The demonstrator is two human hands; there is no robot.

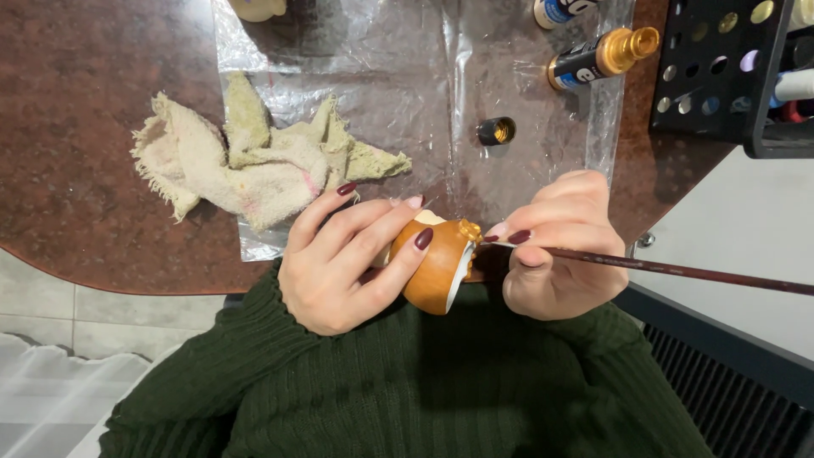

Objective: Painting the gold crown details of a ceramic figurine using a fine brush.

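Orange-brown paint already covers most of the small figurine [437, 265] held over the tabletop [76, 170] edge in the left hand [339, 259], its grip closed around it, while the right hand [564, 246] pinches a thin brush [678, 271] at gold trim, white patches remaining unpainted.

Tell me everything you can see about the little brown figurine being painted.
The figurine is small, rounded and glossy orange-brown, like glazed ceramic, with a white part and a bumpy golden trim. It is tipped sideways above the table edge. The left hand wraps its fingers around it; the right hand holds a thin brush with its tip at the trim.
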